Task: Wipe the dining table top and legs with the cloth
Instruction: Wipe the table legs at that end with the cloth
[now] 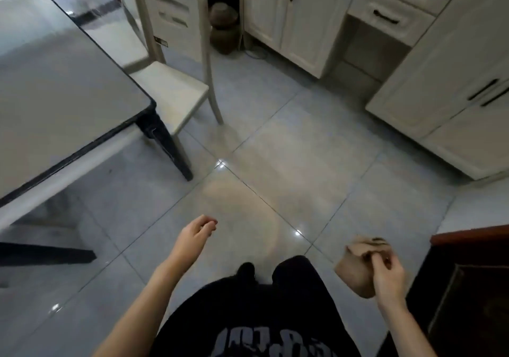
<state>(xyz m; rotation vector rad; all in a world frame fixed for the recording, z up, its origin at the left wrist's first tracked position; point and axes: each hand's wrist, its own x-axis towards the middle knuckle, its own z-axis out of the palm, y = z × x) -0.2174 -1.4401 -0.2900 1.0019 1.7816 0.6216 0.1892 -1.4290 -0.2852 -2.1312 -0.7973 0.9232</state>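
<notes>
The dining table [55, 86] has a glossy grey top with a black rim and fills the left of the view. One black leg [168, 147] slants down from its near right corner to the floor. A tan cloth [355, 271] hangs bunched in my right hand [385, 271], low on the right and well away from the table. My left hand [197, 232] floats over the floor tiles below the table corner, fingers loosely curled, holding nothing.
A cream chair [173, 92] is tucked against the table's right side. Cream cabinets [413, 53] with black handles line the back and right. A brown jar [224, 28] stands in a gap. A dark wooden piece [468, 282] sits at lower right. The floor is grey tiles [289, 150].
</notes>
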